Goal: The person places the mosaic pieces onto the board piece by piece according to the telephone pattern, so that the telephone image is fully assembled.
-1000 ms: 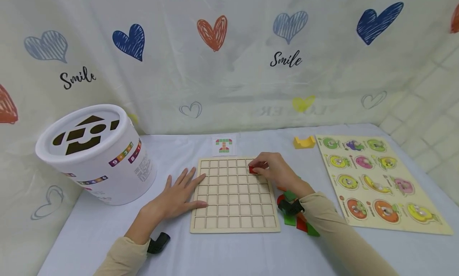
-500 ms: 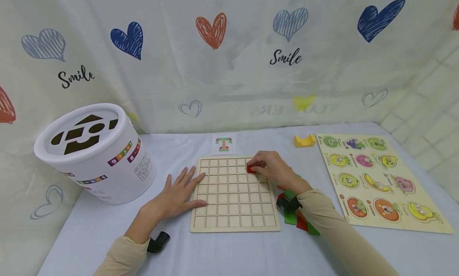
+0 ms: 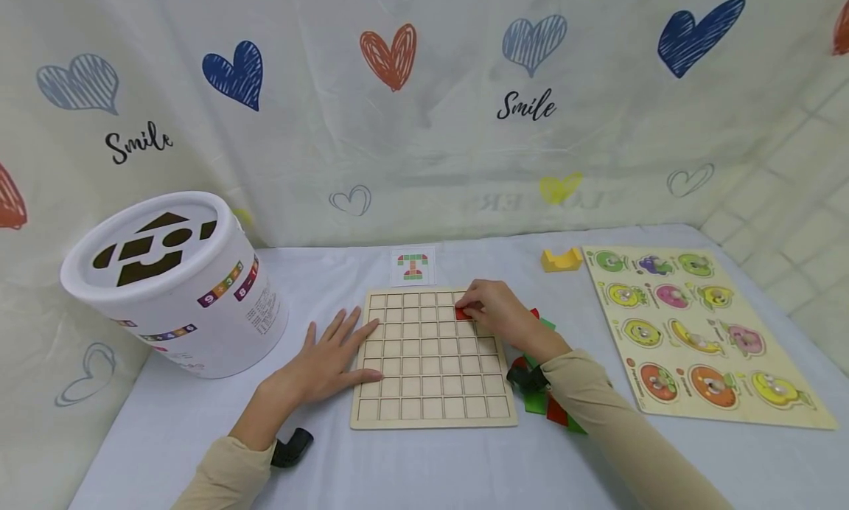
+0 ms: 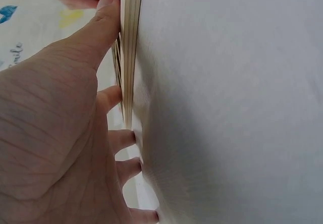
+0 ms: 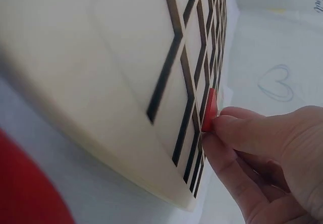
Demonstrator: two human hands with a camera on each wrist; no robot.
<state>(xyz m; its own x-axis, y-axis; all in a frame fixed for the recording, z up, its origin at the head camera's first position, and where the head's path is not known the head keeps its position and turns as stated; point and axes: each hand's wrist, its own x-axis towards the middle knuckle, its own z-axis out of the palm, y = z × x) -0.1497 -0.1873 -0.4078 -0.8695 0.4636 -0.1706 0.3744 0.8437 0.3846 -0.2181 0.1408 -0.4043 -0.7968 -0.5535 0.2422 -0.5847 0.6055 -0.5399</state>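
Note:
A wooden grid board [image 3: 432,424] with square cells lies on the table. My left hand [image 3: 328,362] rests at its left side, fingers spread, with thumb and index fingertip on the rim. At the board's far right, my right hand [image 3: 500,312] pinches a red tile [image 3: 462,314] between thumb and fingers, over the second row from the back. The right wrist view has this tile standing a little proud of the grid lines, right at the cells. Behind the board lies a small card [image 3: 413,265] printed with a green and red T-like pattern.
Several loose red and green tiles [image 3: 557,413] lie right of the board, partly under my right forearm. A white bucket [image 3: 219,326] with shaped slots in its lid stands at left. At right are a fruit puzzle board [image 3: 683,377] and a yellow block [image 3: 561,261].
My right hand has shifted slightly left with the red tile, which now sits lower and flatter over the grid. The left hand has stayed in place.

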